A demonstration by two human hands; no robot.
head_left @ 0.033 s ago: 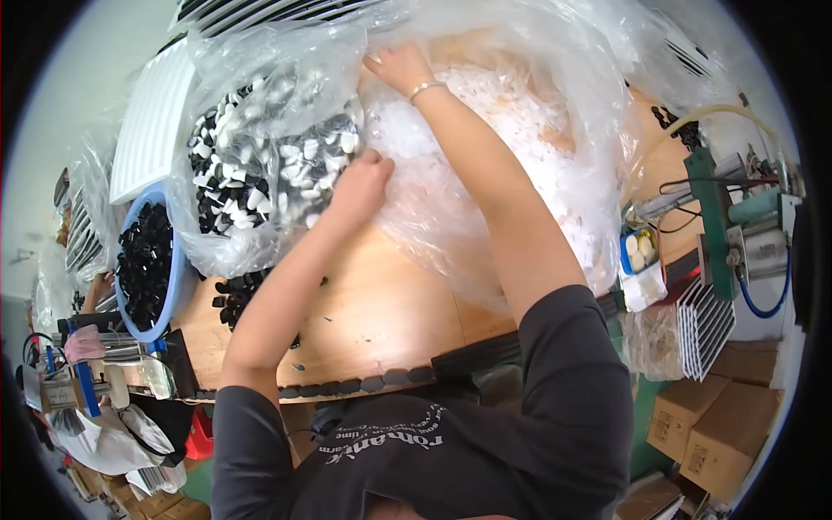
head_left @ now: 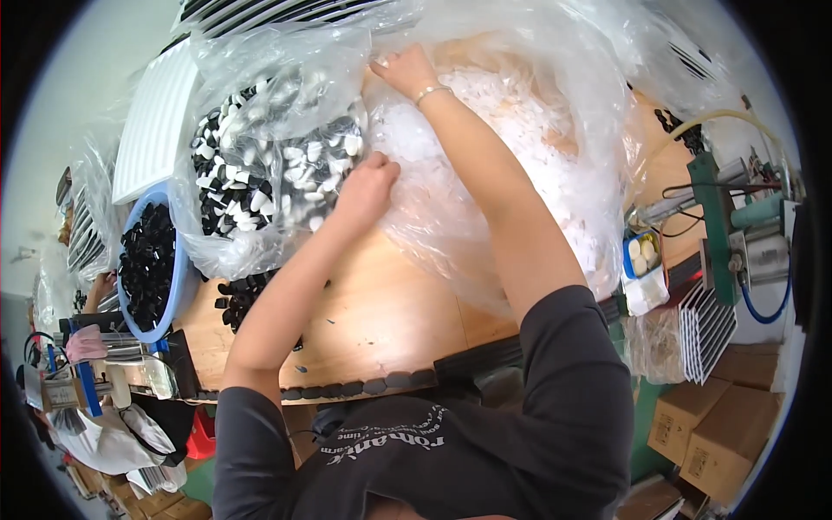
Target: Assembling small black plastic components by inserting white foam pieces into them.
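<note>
On the wooden table (head_left: pixel 381 312), the clear bag of white pieces (head_left: pixel 494 173) is pinched at its rim by the left hand (head_left: pixel 368 186) and right hand (head_left: pixel 406 69), and is best pulled open evenly, sparing the bag of black-and-white parts (head_left: pixel 269 165) beside it.

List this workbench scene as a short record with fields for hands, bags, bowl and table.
left hand: grips the clear plastic between the two bags
right hand: pinches plastic at the far edge of the bag
bag of white parts: clear, under the right forearm
bag of black-and-white parts: clear, left
blue bowl: holds black parts
wooden table: loose black parts
</note>
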